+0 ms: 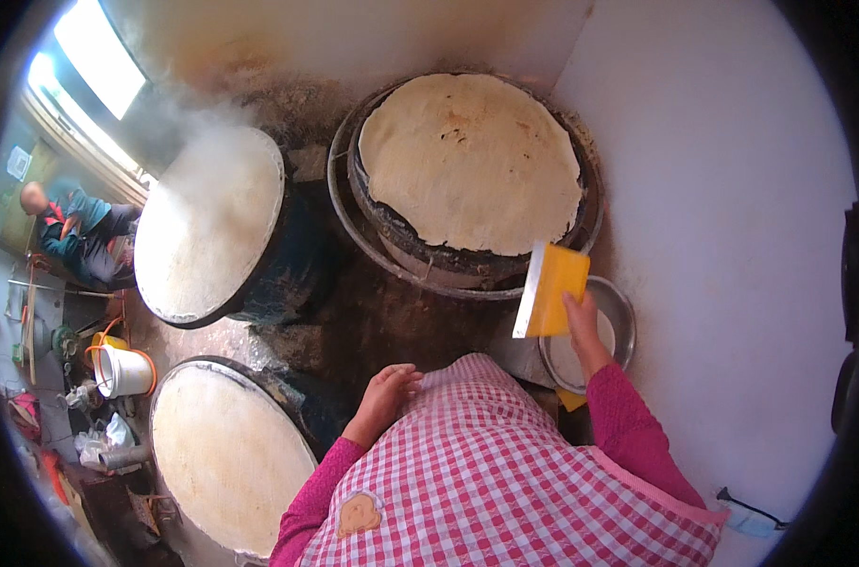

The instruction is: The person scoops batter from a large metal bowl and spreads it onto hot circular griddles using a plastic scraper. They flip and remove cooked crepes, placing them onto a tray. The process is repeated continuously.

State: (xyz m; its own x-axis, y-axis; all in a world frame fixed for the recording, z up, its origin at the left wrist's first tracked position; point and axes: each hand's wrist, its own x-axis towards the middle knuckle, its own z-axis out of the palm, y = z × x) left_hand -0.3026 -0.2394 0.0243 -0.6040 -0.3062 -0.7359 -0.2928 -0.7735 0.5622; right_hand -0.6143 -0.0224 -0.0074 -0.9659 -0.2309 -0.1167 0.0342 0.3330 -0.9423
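In my right hand (585,321) is a wide yellow scraper (559,295) with a pale straight blade edge, held up between the round griddle ahead and a metal basin. My fingers are closed around its yellow body. Below it, the metal basin (625,326) contains pale batter, partly hidden by the scraper and my arm. My left hand (387,397) hangs by the checked apron (467,454), its fingers loosely curled together and nothing visible in them. On the far griddle (396,227) lies a thin, round flatbread sheet (472,165) with browned spots and ragged edges.
At left, a steaming griddle (259,302) bears a pale round sheet (207,227); another sheet (226,454) covers the near-left griddle. A white bucket (122,370) stands beyond them. A person (80,231) sits at far left. The white wall (722,189) bounds the right side.
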